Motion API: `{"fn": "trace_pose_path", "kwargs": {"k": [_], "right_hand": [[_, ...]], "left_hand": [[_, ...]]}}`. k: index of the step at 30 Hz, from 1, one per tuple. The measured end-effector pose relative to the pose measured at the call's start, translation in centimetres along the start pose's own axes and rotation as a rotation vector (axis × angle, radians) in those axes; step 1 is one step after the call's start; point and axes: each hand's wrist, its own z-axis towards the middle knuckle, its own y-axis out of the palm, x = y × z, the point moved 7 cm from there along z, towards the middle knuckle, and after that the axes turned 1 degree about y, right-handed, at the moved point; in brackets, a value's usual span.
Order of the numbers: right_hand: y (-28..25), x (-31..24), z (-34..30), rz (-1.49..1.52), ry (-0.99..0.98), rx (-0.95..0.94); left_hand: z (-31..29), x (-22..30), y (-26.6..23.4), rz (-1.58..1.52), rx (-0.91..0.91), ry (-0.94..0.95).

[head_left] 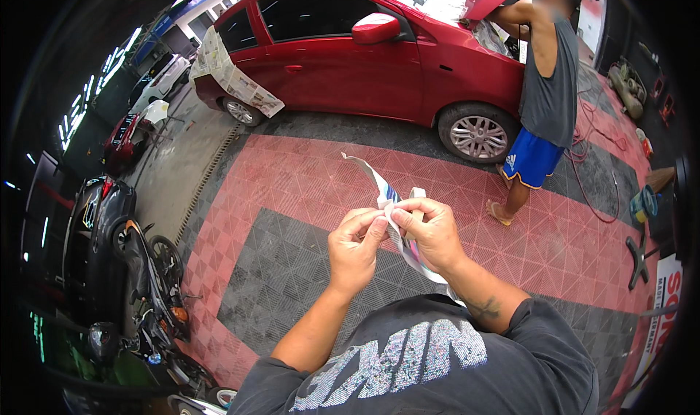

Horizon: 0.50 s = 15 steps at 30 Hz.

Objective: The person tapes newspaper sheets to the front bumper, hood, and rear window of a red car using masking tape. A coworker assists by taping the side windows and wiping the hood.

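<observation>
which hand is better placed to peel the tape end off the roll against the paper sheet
Left, probably. The left hand pinches with fingertips at the edge of the masking tape roll, while the right hand is wrapped around the roll and the folded paper sheet, steadying both.

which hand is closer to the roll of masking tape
Right. The right hand holds the tape roll in its fingers, together with a strip of newspaper. The left hand sits just left of the roll, pinching at the paper's edge.

The 1 head view looks steeply down from just above the left hand [355, 246] and right hand [432, 229], both close. Beyond them it faces a tiled floor [292, 189] and, farther off, a red car [364, 57].
</observation>
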Motion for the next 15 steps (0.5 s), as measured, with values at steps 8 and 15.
{"fn": "trace_pose_path", "kwargs": {"k": [8, 15], "right_hand": [[-0.6, 0.1, -0.9, 0.007, 0.024, 0.017], [-0.2, 0.6, -1.2, -0.135, 0.038, 0.053]], "left_hand": [[-0.5, -0.5, 0.5, -0.002, -0.013, -0.022], [-1.2, -0.6, -0.6, 0.08, -0.025, -0.012]]}}
